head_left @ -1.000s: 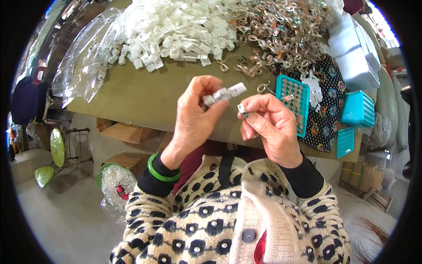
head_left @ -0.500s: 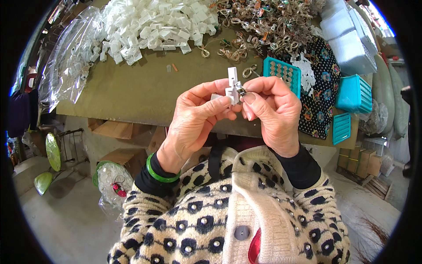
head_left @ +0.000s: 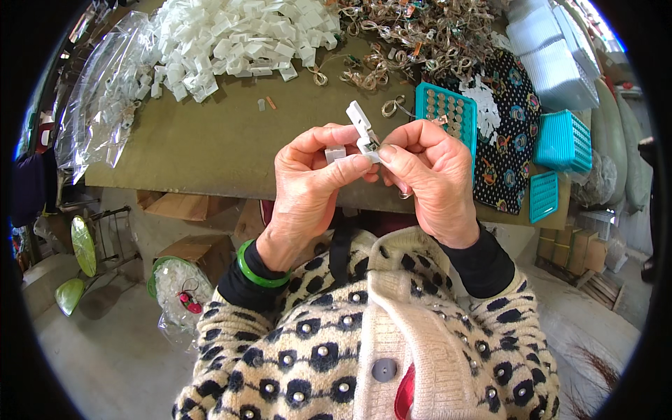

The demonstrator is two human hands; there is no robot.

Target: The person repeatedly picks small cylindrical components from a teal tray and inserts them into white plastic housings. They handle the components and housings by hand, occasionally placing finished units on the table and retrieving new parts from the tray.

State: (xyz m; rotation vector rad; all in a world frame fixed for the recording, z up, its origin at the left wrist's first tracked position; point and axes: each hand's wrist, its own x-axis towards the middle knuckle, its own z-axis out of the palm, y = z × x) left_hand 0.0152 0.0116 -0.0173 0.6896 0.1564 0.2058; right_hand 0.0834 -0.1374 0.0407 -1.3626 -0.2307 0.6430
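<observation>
My left hand [head_left: 304, 178] pinches a small white plastic case [head_left: 360, 124] with a hinged or stepped upper part that stands tilted up to the left. A second white plastic piece [head_left: 335, 154] pokes out between the fingers of the same hand. At the case's lower right, a small dark circuit board [head_left: 373, 146] sits in or against it, mostly covered by fingertips. My right hand [head_left: 441, 178] presses its thumb and forefinger on that board. Something small and shiny [head_left: 404, 195] shows under the right fingers; its kind is unclear.
Behind are a heap of white plastic cases [head_left: 238, 38] and a pile of wired parts [head_left: 427, 35]. A turquoise tray [head_left: 470, 105] of round metal pieces lies beyond my right hand, beside a wire coil [head_left: 393, 106]. Stacked turquoise trays [head_left: 563, 142] stand right; a clear bag [head_left: 115, 91] lies left.
The circuit board has moved from beside the white case down against its lower part. The case's upper part has tilted to the left. Both hands stay close together.
</observation>
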